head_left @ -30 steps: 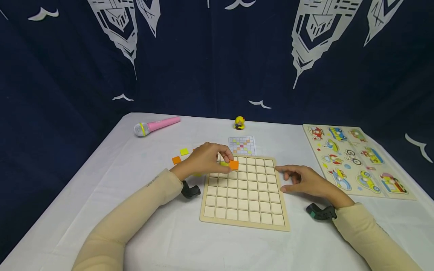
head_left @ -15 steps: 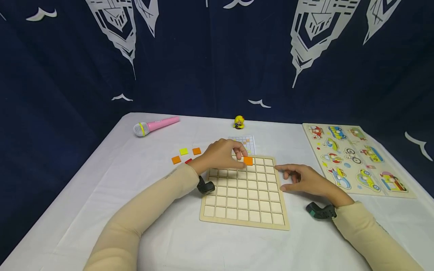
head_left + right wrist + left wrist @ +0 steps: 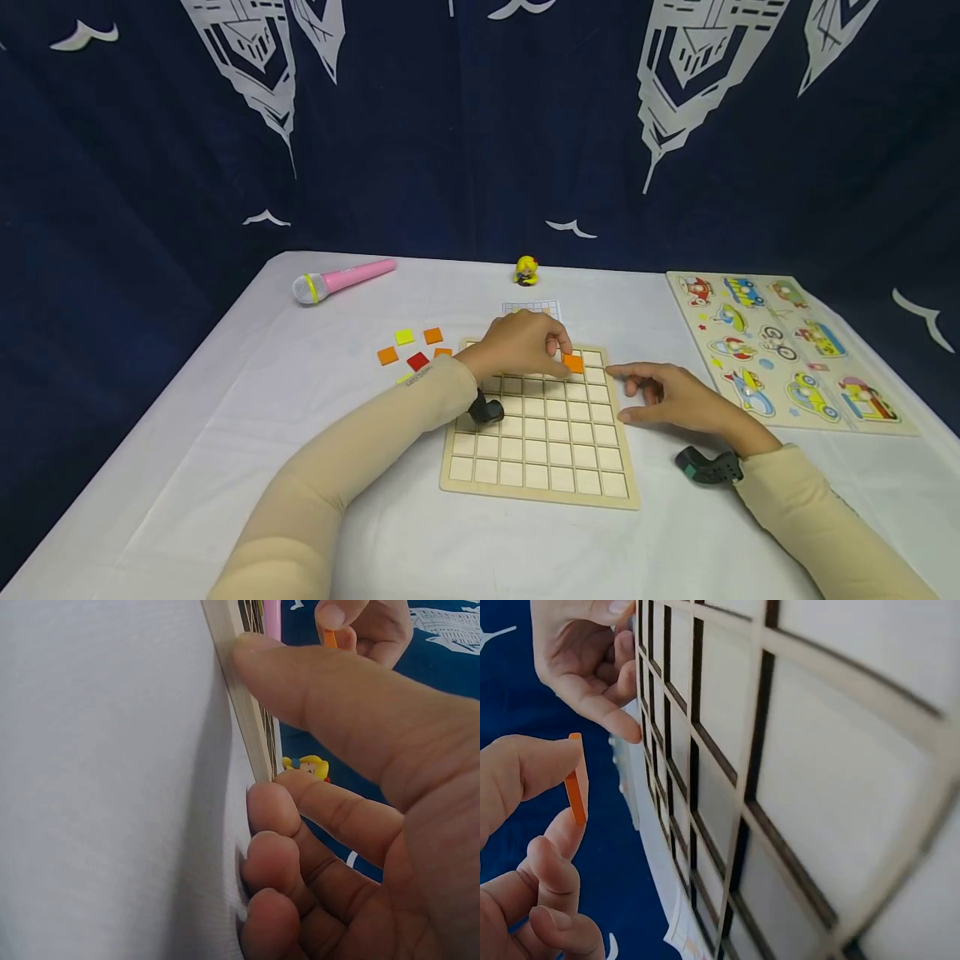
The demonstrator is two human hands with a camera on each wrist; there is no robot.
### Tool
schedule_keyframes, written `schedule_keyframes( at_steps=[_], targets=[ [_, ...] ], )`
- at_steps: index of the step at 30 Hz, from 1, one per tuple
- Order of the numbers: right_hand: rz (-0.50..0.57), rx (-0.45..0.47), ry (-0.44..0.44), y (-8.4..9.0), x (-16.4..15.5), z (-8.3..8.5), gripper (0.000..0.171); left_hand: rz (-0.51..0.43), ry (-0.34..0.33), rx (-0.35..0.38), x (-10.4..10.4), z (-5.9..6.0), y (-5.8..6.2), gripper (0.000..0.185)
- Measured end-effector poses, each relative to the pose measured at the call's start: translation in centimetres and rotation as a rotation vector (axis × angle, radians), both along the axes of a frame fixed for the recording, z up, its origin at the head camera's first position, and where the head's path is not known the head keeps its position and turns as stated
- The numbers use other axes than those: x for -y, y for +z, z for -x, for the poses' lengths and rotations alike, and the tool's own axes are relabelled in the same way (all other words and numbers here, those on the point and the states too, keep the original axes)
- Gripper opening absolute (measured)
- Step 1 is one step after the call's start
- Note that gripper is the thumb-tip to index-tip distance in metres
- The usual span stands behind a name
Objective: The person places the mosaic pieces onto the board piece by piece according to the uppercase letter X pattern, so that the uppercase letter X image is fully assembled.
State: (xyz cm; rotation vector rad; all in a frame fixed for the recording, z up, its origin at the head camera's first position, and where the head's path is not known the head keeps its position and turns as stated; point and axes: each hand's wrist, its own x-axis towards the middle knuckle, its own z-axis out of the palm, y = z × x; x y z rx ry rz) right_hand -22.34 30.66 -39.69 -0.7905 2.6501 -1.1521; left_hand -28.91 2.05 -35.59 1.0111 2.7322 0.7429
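My left hand (image 3: 564, 353) pinches a thin orange square tile (image 3: 573, 363) between thumb and fingertips, just above the far right cells of the wooden grid board (image 3: 540, 492). The left wrist view shows the tile (image 3: 575, 787) edge-on, lifted off the board (image 3: 795, 787). My right hand (image 3: 639, 392) rests on the table at the board's right edge, fingers loosely curled. In the right wrist view its thumb touches the board's rim (image 3: 251, 727). All visible cells are bare.
Loose tiles lie left of the board: orange (image 3: 387, 356), yellow (image 3: 405, 337), orange (image 3: 432, 335), red (image 3: 417, 361). A pattern card (image 3: 532, 309), a yellow toy figure (image 3: 527, 271) and a pink microphone (image 3: 341, 279) lie farther back. A vehicle puzzle (image 3: 780, 350) is at right.
My left hand has carried the orange tile rightward along the board's far rows, from the left columns to near the right edge. The right hand has stayed put.
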Motion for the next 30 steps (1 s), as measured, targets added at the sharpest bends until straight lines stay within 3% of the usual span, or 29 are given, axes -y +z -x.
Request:
schedule_keyframes(
  at_steps=[20,30],
  targets=[
    [-0.026,0.009,-0.026,0.1,0.1,0.0,0.065,0.118,0.039,0.070,-1.9,0.5,-1.0,0.020],
    [-0.034,-0.003,-0.026,0.1,0.1,0.0,0.064,0.114,0.075,0.091,-2.0,0.3,-1.0,0.022]
  ],
)
